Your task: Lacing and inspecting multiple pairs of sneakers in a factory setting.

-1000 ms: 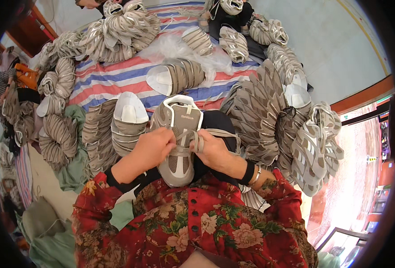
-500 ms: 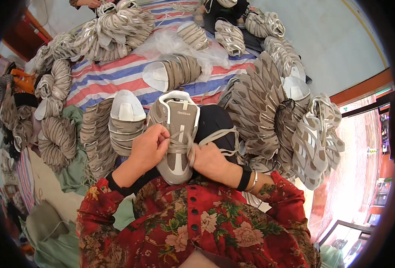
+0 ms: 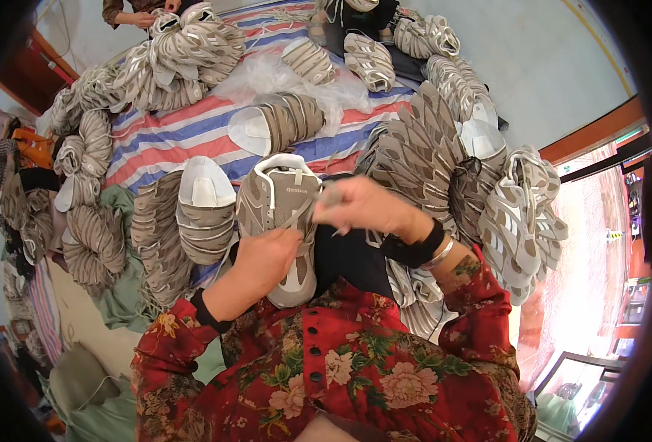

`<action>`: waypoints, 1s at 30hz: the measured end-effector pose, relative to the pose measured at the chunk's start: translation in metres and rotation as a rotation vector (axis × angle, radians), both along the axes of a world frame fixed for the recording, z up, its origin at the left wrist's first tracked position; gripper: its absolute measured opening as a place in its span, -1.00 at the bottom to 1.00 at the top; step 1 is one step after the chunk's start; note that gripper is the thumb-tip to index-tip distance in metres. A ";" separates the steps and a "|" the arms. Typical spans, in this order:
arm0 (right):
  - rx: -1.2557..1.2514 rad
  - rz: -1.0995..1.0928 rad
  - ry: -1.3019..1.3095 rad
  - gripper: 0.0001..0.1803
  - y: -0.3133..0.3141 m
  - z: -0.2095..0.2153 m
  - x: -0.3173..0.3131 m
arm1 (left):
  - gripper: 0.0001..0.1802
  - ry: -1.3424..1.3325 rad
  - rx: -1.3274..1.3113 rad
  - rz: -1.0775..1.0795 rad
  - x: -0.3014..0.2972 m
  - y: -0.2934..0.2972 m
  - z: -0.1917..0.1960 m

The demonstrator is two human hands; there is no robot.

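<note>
A taupe-and-white shoe upper [image 3: 255, 202] stands toe toward me on my lap, its collar away from me. My left hand [image 3: 265, 259] is closed over the front of the shoe, pinching a beige shoelace [image 3: 293, 219] at the eyelets. Beside the shoe's right edge, higher up, my right hand [image 3: 363, 206] is closed on the lace too; motion smears its fingertips. Both hands partly cover the lacing and the toe.
Nested shoe uppers [image 3: 206, 214] stand left of the shoe, with a large curved stack [image 3: 422, 158] at right. Another bundle [image 3: 278, 121] lies ahead on the striped sheet [image 3: 145, 147], near crumpled clear plastic [image 3: 248, 77]. Another person's hands [image 3: 145, 18] touch uppers at the far left.
My right hand has risen from beside the toe to near the tongue, drawing the lace along. My left hand has shifted slightly toward me and to the right.
</note>
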State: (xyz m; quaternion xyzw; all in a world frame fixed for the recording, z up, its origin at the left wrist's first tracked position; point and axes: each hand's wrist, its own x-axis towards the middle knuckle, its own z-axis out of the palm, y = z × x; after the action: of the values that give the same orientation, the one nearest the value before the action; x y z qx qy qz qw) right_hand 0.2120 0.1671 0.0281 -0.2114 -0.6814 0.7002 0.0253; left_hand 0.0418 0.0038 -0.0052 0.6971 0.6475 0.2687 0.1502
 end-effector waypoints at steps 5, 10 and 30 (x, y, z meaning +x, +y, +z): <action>1.086 0.198 0.030 -0.81 -0.030 -0.032 0.001 | -0.89 -0.116 -0.080 0.048 -0.004 0.007 0.001; 1.156 0.138 0.071 -0.81 -0.040 -0.044 0.000 | -0.85 0.013 -0.267 -0.035 -0.005 0.013 0.020; 1.207 0.046 0.196 -0.72 -0.054 -0.058 0.008 | -0.82 -0.075 -0.506 -0.093 -0.014 0.030 0.031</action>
State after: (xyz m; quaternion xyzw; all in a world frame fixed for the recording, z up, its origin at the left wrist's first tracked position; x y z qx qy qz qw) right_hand 0.2201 0.1134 -0.0301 -0.0797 -0.9568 0.2069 0.1882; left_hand 0.0278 0.0334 0.0256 0.6560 0.6553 0.1168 0.3559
